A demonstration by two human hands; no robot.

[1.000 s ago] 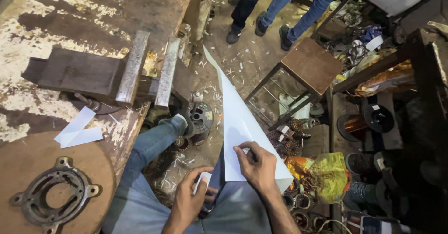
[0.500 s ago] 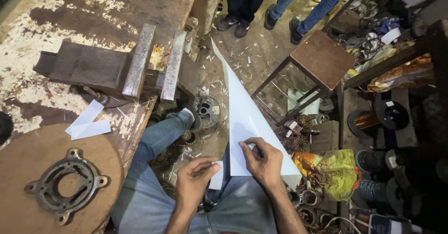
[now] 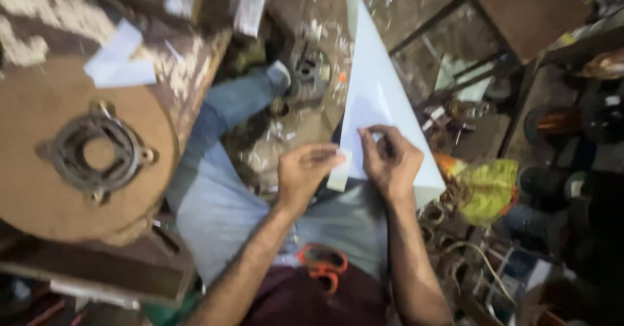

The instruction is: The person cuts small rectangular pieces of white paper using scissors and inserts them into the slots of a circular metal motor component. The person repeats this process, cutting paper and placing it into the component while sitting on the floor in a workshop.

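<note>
The left hand is pinching a small pale strip against the white sheet lying across the lap, while the right hand is pressing fingertips on it. With nothing firm underneath, the sheet is likely sagging and could slip, shifting the strip askew

Both forearms bare, no sleeves in view, no watch or rings that I can make out on left hand or right hand. Maroon shirt at the bottom edge, light blue jeans faded almost grey over the thighs, darker blue toward the shin. One leg ends in a pale grey shoe; frame is motion-blurred, so finer detail is lost.
</note>
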